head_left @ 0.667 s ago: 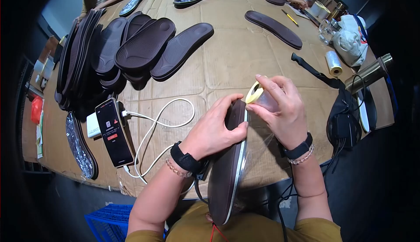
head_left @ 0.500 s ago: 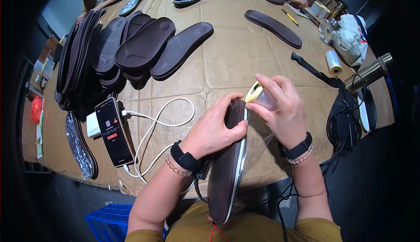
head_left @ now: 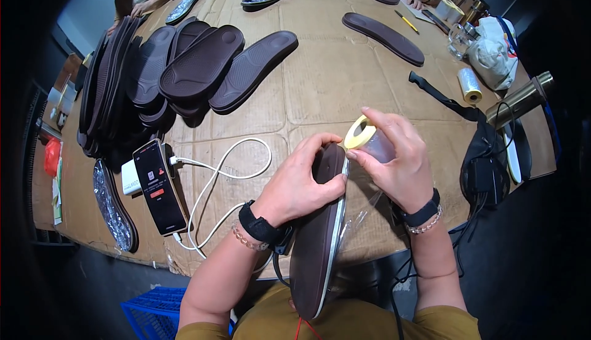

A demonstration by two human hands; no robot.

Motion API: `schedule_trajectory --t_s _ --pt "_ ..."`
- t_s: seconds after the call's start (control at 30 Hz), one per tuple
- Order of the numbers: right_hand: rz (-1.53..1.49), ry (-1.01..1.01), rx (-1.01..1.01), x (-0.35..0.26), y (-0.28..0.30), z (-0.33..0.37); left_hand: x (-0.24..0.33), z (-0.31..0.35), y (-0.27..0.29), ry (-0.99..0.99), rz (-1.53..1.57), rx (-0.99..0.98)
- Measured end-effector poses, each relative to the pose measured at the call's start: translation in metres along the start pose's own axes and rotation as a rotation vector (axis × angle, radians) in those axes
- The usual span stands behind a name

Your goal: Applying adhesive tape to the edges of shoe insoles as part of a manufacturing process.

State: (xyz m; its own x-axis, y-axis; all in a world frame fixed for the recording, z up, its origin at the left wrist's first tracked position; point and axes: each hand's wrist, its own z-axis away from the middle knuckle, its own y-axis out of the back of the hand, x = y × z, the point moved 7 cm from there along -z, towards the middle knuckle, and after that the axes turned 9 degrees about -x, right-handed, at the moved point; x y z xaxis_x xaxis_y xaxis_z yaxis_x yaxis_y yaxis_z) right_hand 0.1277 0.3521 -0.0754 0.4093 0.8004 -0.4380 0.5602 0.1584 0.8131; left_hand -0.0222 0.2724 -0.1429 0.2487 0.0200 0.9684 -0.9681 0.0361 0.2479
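Note:
A dark brown shoe sole [head_left: 311, 260] with a pale rim stands on edge, close to my body. My left hand [head_left: 301, 183] grips its upper end, thumb on the near face and fingers wrapped over the far side. In my right hand [head_left: 397, 161] is a roll of clear film [head_left: 380, 148] with a yellow core, held between thumb and fingers right beside the sole's upper tip. Loose clear film [head_left: 354, 226] hangs along the sole's right edge; where it joins the roll is hard to make out.
Brown soles [head_left: 200, 63] lie piled at left. Film-wrapped soles [head_left: 112, 208] rest at the left edge and far side. A phone [head_left: 159, 186] with a white cable is near my left arm. At right are a metal flask [head_left: 523, 100], another film roll [head_left: 470, 86] and a black pouch [head_left: 483, 168].
The roll in my right hand has turned, showing more of its yellow ring. Loose film now stands off the sole's right edge. At the far right, another person's hand has moved.

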Motion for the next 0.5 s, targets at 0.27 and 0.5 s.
schedule_trajectory --t_s 0.27,0.5 --pt "0.088 -0.009 0.076 -0.0042 0.0029 0.0027 -0.0017 0.0001 0.0006 0.024 -0.053 -0.006" --pt "0.102 -0.018 0.047 -0.0031 -0.0010 0.0021 -0.0012 -0.0001 0.0001 0.006 -0.083 0.005"
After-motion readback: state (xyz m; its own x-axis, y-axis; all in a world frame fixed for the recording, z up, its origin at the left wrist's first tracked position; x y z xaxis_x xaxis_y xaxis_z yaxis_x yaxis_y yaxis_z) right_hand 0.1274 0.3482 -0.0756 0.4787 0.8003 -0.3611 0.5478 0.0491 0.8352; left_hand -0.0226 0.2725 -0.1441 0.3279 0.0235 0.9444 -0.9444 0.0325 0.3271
